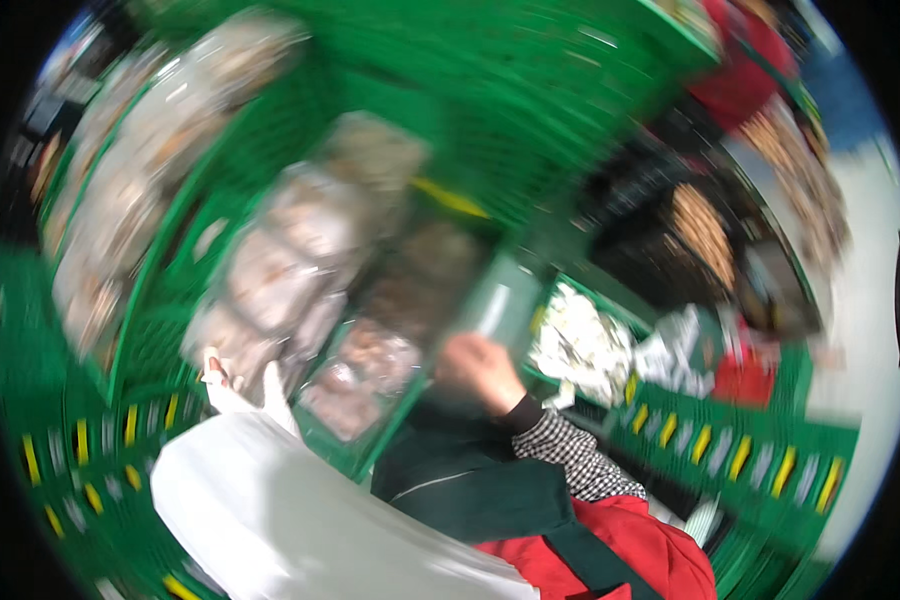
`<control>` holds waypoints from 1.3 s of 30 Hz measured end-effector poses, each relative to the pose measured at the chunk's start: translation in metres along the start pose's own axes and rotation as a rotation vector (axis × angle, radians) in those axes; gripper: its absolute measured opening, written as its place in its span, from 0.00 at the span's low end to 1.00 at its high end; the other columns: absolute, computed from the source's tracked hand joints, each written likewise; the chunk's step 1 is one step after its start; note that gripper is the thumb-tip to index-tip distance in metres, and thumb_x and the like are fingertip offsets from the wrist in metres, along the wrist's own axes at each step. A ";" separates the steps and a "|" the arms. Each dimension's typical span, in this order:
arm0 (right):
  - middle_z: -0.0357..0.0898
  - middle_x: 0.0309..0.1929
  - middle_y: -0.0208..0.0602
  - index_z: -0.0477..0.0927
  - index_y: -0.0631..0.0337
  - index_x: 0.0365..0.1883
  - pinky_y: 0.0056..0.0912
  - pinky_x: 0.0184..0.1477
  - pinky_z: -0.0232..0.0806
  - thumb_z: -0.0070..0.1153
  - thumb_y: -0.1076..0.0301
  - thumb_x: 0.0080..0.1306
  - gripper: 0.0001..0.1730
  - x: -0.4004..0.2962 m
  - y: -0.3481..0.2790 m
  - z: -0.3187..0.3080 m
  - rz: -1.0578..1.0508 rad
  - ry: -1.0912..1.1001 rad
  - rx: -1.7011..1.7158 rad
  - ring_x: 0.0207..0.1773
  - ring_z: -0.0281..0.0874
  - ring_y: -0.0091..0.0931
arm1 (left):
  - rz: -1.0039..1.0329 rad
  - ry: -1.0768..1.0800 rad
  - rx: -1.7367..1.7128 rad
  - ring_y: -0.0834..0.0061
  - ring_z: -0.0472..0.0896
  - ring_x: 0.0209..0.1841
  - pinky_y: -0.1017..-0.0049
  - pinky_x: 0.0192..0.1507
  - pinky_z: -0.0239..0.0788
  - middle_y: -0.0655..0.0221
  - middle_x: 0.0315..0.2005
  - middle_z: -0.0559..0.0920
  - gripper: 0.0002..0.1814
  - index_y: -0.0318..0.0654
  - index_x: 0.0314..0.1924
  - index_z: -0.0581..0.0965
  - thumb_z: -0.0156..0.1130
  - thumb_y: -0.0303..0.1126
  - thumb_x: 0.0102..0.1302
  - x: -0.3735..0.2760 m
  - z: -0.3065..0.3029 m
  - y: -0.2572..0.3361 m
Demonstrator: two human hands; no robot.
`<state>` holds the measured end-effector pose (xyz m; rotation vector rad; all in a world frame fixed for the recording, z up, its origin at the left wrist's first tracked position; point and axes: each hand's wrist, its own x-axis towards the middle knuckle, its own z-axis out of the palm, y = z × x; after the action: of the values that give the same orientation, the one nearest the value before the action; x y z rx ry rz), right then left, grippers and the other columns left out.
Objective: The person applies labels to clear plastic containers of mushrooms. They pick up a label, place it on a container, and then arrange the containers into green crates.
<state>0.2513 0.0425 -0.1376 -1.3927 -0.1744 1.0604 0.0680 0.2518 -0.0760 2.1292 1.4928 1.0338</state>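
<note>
My left hand (244, 394), in a white glove with a white sleeve, has its fingers spread at the near end of a row of clear-wrapped food packs (270, 277). Whether it grips the nearest pack cannot be told. These packs lie in a green plastic crate. To their right, more wrapped packs of pinkish food (364, 375) sit in a green compartment. My right hand (480, 371), bare below a black cuff and checked sleeve, is blurred beside that compartment's right edge. Its fingers look curled, and no held thing can be made out.
Green crates of wrapped packs (131, 195) stand at left. A small green crate (622, 319) at right holds pale crumpled material, beside a clear plastic bag (675, 352) and a red item (746, 375). Black crates (645, 217) stand behind. Another person in red (742, 67) is at upper right.
</note>
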 end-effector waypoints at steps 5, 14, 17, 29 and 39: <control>0.76 0.29 0.30 0.74 0.66 0.36 0.22 0.36 0.70 0.51 0.67 0.72 0.10 -0.157 0.063 -0.057 0.062 0.459 0.091 0.31 0.73 0.19 | 0.310 -1.135 -0.660 0.83 0.75 0.36 0.81 0.40 0.67 0.70 0.40 0.81 0.06 0.35 0.42 0.79 0.60 0.28 0.68 -0.092 0.105 0.090; 0.81 0.30 0.34 0.77 0.67 0.37 0.26 0.37 0.73 0.57 0.66 0.69 0.11 -0.346 0.136 -0.044 0.000 1.104 0.231 0.32 0.80 0.21 | 0.909 -2.282 -0.904 0.72 0.76 0.56 0.73 0.60 0.66 0.63 0.55 0.78 0.21 0.35 0.57 0.75 0.61 0.33 0.66 -0.427 0.055 0.250; 0.81 0.30 0.35 0.77 0.68 0.37 0.24 0.37 0.73 0.57 0.68 0.69 0.10 -0.377 0.155 -0.042 0.086 1.226 0.236 0.32 0.80 0.21 | 0.835 -2.373 -0.916 0.70 0.74 0.59 0.73 0.61 0.64 0.58 0.56 0.76 0.29 0.33 0.61 0.69 0.65 0.37 0.63 -0.531 0.043 0.255; 0.78 0.29 0.33 0.75 0.65 0.36 0.23 0.34 0.73 0.55 0.72 0.70 0.05 -0.474 0.145 -0.101 -0.247 1.472 0.168 0.30 0.79 0.20 | 0.352 -2.628 -0.649 0.77 0.77 0.39 0.72 0.38 0.71 0.65 0.36 0.80 0.11 0.34 0.40 0.77 0.64 0.34 0.63 -0.598 0.024 0.258; 0.73 0.28 0.34 0.70 0.65 0.35 0.22 0.33 0.67 0.47 0.71 0.74 0.08 -0.457 0.036 -0.169 -0.584 1.407 -0.161 0.28 0.71 0.21 | 0.274 -2.316 -1.115 0.81 0.80 0.29 0.75 0.33 0.72 0.68 0.28 0.83 0.09 0.32 0.40 0.82 0.61 0.31 0.64 -0.491 0.013 0.264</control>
<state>0.0910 -0.3966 0.0053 -1.7756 0.3631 -0.5304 0.1628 -0.2976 -0.0956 1.0879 -0.4989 -0.6723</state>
